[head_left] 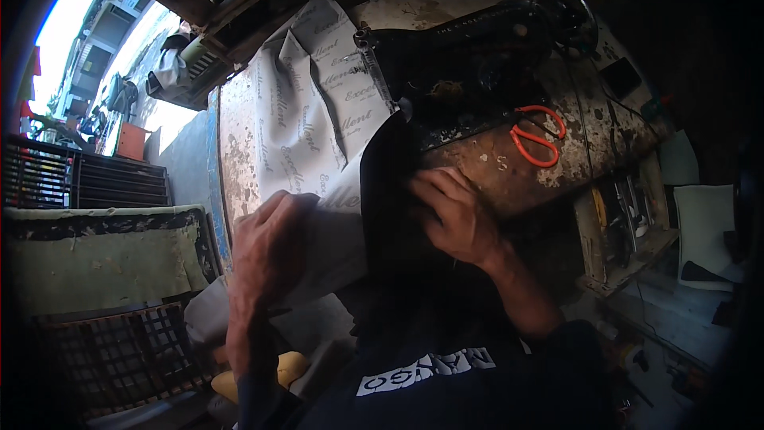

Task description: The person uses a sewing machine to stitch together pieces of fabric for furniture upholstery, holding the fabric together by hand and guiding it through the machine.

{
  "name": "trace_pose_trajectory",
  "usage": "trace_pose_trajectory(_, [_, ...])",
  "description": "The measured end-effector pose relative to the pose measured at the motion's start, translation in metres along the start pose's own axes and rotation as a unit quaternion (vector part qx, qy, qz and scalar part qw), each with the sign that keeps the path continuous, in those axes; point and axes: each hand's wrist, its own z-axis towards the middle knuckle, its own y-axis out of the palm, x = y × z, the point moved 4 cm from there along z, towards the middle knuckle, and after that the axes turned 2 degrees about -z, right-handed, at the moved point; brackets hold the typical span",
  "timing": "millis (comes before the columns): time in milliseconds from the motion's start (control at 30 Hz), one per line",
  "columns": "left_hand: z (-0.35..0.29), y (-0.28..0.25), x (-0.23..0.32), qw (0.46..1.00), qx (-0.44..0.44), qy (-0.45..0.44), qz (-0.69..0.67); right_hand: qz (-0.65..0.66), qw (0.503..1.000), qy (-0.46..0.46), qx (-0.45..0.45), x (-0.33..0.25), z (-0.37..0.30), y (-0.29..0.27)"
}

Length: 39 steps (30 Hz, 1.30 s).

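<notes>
A large sheet of light grey printed material lies creased across the worktable, with a strip of black material along its right side. My left hand is closed on the near part of the grey sheet. Its fingertips fold over the material. My right hand is closed on the black material, its fingertips partly lost in shadow. Beyond both hands stands a black sewing machine, its needle end meeting the sheet where grey and black join. Dim light hides the needle itself.
Orange-handled scissors lie on the worn tabletop right of the machine bed. The machine's handwheel rises at the far right. An open wooden drawer with tools hangs below the table. A padded green seat stands at the left.
</notes>
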Motion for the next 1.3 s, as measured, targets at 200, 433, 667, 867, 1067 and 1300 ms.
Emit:
trace_pose_trajectory(200, [0.040, -0.010, 0.000, 0.979, -0.202, 0.015, 0.007, 0.003, 0.989, 0.135, -0.059, 0.019, -0.014, 0.012])
trace_pose_trajectory(433, [0.035, 0.037, 0.012, 0.916, -0.393, 0.077, -0.010, -0.046, 0.988, -0.145, -0.004, 0.014, 0.020, 0.028])
trace_pose_trajectory(667, [0.076, 0.117, -0.040, 0.955, -0.275, 0.014, -0.106, -0.038, 0.994, -0.092, -0.034, 0.014, -0.016, 0.026])
trace_pose_trajectory(867, [0.059, 0.149, -0.049, 0.969, -0.211, 0.088, 0.090, -0.028, 0.995, -0.070, -0.060, 0.017, -0.029, 0.015])
trace_pose_trajectory(1067, [0.052, 0.153, -0.043, 0.968, -0.224, 0.056, 0.099, -0.023, 0.992, -0.071, -0.098, 0.017, -0.031, 0.007])
trace_pose_trajectory(1300, [0.041, 0.159, -0.048, 0.973, -0.209, 0.050, 0.081, -0.050, 0.991, -0.065, -0.106, 0.014, -0.043, 0.005])
